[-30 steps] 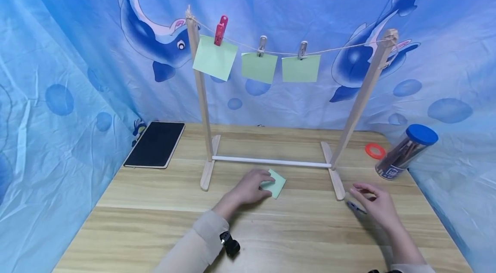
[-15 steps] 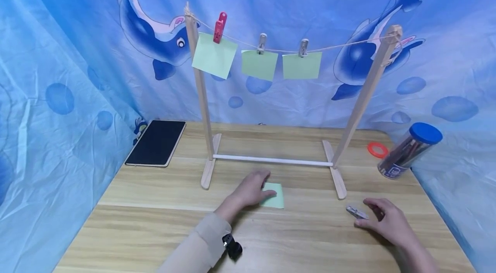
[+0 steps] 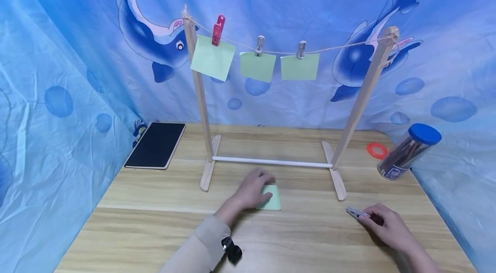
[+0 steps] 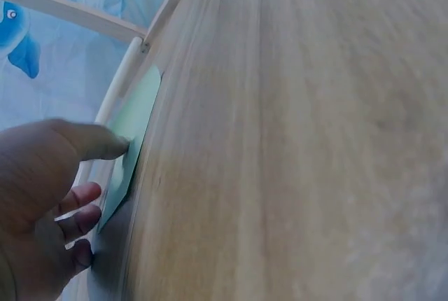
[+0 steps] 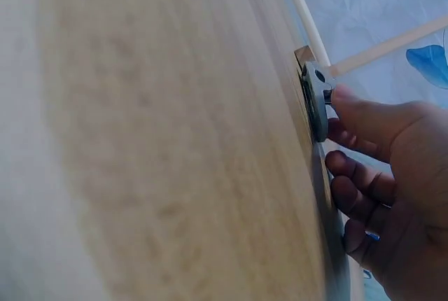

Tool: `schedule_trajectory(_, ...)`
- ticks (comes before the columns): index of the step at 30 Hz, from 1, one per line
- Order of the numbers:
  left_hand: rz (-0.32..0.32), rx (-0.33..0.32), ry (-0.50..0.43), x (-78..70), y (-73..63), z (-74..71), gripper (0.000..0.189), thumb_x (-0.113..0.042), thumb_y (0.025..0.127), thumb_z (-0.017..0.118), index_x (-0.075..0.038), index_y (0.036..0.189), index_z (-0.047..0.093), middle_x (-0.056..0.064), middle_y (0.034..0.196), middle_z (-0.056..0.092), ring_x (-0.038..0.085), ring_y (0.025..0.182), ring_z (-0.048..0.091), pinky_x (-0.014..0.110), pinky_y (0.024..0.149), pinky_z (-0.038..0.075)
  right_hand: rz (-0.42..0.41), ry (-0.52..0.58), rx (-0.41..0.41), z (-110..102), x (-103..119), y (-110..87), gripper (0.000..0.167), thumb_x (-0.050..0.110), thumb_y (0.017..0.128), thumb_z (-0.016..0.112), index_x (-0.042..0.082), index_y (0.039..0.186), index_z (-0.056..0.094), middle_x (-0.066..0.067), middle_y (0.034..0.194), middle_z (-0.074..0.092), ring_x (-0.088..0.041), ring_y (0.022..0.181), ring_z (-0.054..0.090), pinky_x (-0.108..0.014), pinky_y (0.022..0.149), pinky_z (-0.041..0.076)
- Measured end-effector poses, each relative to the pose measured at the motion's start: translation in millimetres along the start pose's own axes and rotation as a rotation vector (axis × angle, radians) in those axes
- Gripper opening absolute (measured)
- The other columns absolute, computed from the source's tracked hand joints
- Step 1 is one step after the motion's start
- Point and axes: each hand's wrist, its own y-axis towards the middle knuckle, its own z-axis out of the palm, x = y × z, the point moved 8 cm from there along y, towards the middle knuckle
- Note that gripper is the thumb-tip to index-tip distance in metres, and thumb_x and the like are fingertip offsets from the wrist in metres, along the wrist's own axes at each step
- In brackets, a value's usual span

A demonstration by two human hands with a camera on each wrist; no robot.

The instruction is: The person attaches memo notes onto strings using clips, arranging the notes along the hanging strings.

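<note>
On the table in front of the frame, my left hand (image 3: 249, 189) rests at a pale green paper note (image 3: 273, 202). In the left wrist view the thumb touches the face of the note (image 4: 140, 122), while the other fingers stay loosely bent near its edge. To the right, my right hand (image 3: 389, 226) pinches a grey clothespin (image 3: 355, 213) between thumb and index finger, low over the wood. The right wrist view shows the thumb against this clothespin (image 5: 316, 101), with the remaining fingers curled below it.
A wooden frame (image 3: 364, 96) holds a string bearing three green notes, clipped by a red clothespin (image 3: 218, 32) and two grey ones. A black tablet (image 3: 156, 146) lies at back left. At right are a red ring (image 3: 377, 150) and a blue-lidded clear jar (image 3: 403, 156).
My right hand has come down to the clothespin and taken hold of it, and the clothespin has turned. Under my left hand the green note has turned and shifted slightly toward me.
</note>
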Motion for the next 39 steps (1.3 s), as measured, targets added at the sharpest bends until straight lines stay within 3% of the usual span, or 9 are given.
schedule_trajectory(4, 0.033, 0.054, 0.034, -3.3, 0.8, 4.8, 0.041, -0.023, 0.09, 0.068, -0.023, 0.131, 0.068, 0.002, 0.119, 0.054, 0.019, 0.11, 0.051, 0.038, 0.098, 0.045, 0.013, 0.002, 0.002, 1.1, -1.8, -1.6, 0.015, 0.009, 0.084, 0.082, 0.019, 0.082, 0.071, 0.014, 0.081, 0.059, 0.001, 0.071, 0.048, -0.022, 0.058, 0.04)
schedule_trajectory(10, 0.004, -0.028, -0.064, 6.4, 1.6, -0.6, 0.011, -0.018, 0.091, 0.075, -0.012, 0.101, 0.076, 0.0, 0.101, 0.058, 0.016, 0.095, 0.056, 0.033, 0.089, 0.05, -0.04, 0.06, -0.015, -1.0, 1.9, -2.4, 0.022, 0.003, 0.086, 0.079, 0.022, 0.079, 0.069, 0.014, 0.082, 0.062, 0.001, 0.073, 0.051, -0.016, 0.062, 0.039)
schedule_trajectory(13, -0.024, -0.078, -0.138, 11.3, 0.6, -5.1, 0.004, -0.016, 0.091, 0.076, -0.013, 0.092, 0.074, -0.002, 0.097, 0.062, 0.015, 0.093, 0.06, 0.033, 0.088, 0.052, -0.09, 0.089, -0.042, -2.6, 4.0, -3.0, 0.028, -0.003, 0.083, 0.079, 0.023, 0.079, 0.069, 0.007, 0.087, 0.065, 0.002, 0.078, 0.054, -0.013, 0.064, 0.039)
schedule_trajectory(15, -0.05, -0.121, -0.209, 14.3, 0.4, -9.1, 0.002, -0.015, 0.092, 0.075, -0.013, 0.091, 0.074, -0.003, 0.096, 0.067, 0.013, 0.09, 0.062, 0.031, 0.084, 0.053, -0.094, 0.093, -0.071, -4.2, 3.1, -3.3, 0.03, -0.006, 0.08, 0.08, 0.023, 0.079, 0.071, 0.003, 0.09, 0.068, 0.004, 0.083, 0.057, -0.009, 0.069, 0.041)
schedule_trajectory(18, -0.11, -0.167, -0.427, 19.5, 0.0, -11.2, 0.001, -0.009, 0.094, 0.073, -0.008, 0.094, 0.073, 0.001, 0.089, 0.072, 0.011, 0.074, 0.067, 0.029, 0.07, 0.058, -0.062, 0.081, -0.119, -6.7, 0.6, -2.8, 0.028, -0.006, 0.079, 0.081, 0.02, 0.079, 0.072, 0.002, 0.089, 0.071, 0.006, 0.082, 0.059, -0.007, 0.068, 0.043)
schedule_trajectory(22, -0.15, -0.225, -0.678, 22.9, -0.3, -13.1, 0.006, 0.002, 0.09, 0.073, 0.001, 0.097, 0.072, 0.009, 0.084, 0.074, 0.012, 0.065, 0.069, 0.025, 0.058, 0.058, 0.024, 0.147, -0.123, -5.4, -4.0, -1.1, 0.023, -0.007, 0.076, 0.084, 0.005, 0.092, 0.073, 0.0, 0.082, 0.073, 0.003, 0.072, 0.063, -0.011, 0.061, 0.049)
schedule_trajectory(26, -0.153, -0.283, -0.702, 22.2, -1.1, -20.2, 0.012, 0.008, 0.085, 0.075, 0.002, 0.096, 0.075, 0.012, 0.092, 0.076, 0.015, 0.08, 0.072, 0.021, 0.069, 0.058, 0.075, 0.224, -0.12, -4.1, -5.5, 0.9, 0.036, -0.01, 0.076, 0.083, -0.009, 0.109, 0.069, -0.008, 0.085, 0.075, 0.002, 0.076, 0.067, -0.013, 0.064, 0.054)
schedule_trajectory(33, -0.26, -0.279, -0.933, 29.2, -2.7, -15.3, 0.018, 0.013, 0.089, 0.067, 0.007, 0.104, 0.073, 0.017, 0.087, 0.074, 0.027, 0.073, 0.074, 0.033, 0.064, 0.062, 0.063, 0.286, -0.123, -2.0, -1.3, 4.6, 0.016, -0.009, 0.094, 0.064, -0.012, 0.11, 0.064, -0.001, 0.084, 0.07, 0.001, 0.076, 0.064, -0.011, 0.066, 0.05)
schedule_trajectory(39, -0.269, -0.317, -0.964, 30.1, -3.3, -15.7, 0.02, 0.015, 0.092, 0.063, 0.011, 0.109, 0.071, 0.021, 0.095, 0.074, 0.024, 0.084, 0.074, 0.027, 0.075, 0.061, 0.178, 0.384, -0.199, -8.8, -8.0, 7.3, 0.029, 0.001, 0.102, 0.058, -0.018, 0.123, 0.059, 0.021, 0.093, 0.07, 0.005, 0.079, 0.067, -0.011, 0.069, 0.054)
